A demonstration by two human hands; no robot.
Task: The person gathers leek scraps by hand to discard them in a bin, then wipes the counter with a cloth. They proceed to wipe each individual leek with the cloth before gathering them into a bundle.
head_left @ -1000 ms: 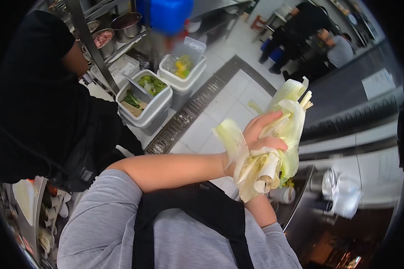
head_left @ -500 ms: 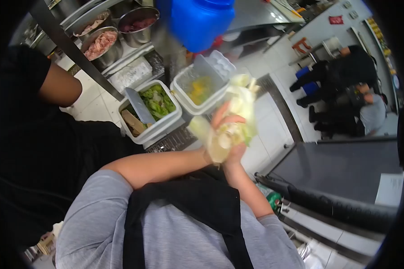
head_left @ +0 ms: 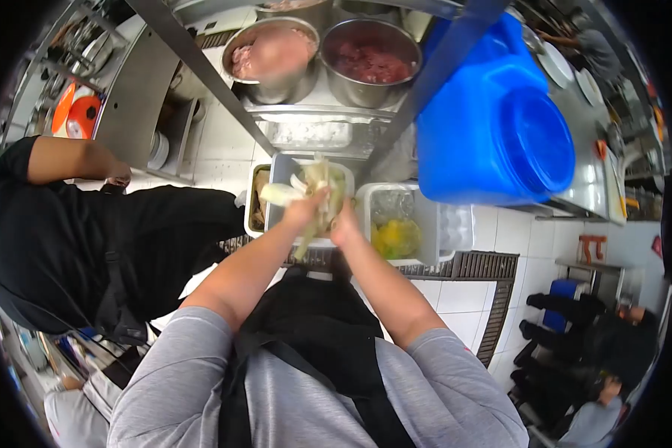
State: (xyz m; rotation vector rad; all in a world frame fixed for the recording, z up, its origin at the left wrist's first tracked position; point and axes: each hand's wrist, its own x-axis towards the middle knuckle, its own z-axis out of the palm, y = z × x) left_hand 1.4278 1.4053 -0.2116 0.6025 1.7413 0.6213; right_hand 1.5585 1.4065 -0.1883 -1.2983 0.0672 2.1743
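Observation:
My left hand [head_left: 305, 210] and my right hand [head_left: 343, 224] are closed from either side around a bunch of pale leafy vegetable [head_left: 318, 179], whitish with light green stalks. Motion blurs its outline, and a pale piece sticks out to the left. Both hands are over the left white bin [head_left: 328, 243], which earlier showed green leaves inside; most of its contents are now hidden behind the hands and the bunch. Right beside it is another white bin [head_left: 366, 205] holding something yellow in clear plastic [head_left: 397, 237].
Steel pots of raw meat [head_left: 272, 56] and dark red meat [head_left: 369, 63] stand on the shelf ahead. A large blue plastic container [head_left: 493, 134] is at the right, near a metal post. A co-worker in black [head_left: 112, 246] stands close on my left. More people are at the far right.
My view has swung to the right. Both hands, still holding the pale vegetable, have moved from beside the bins to over the left bin.

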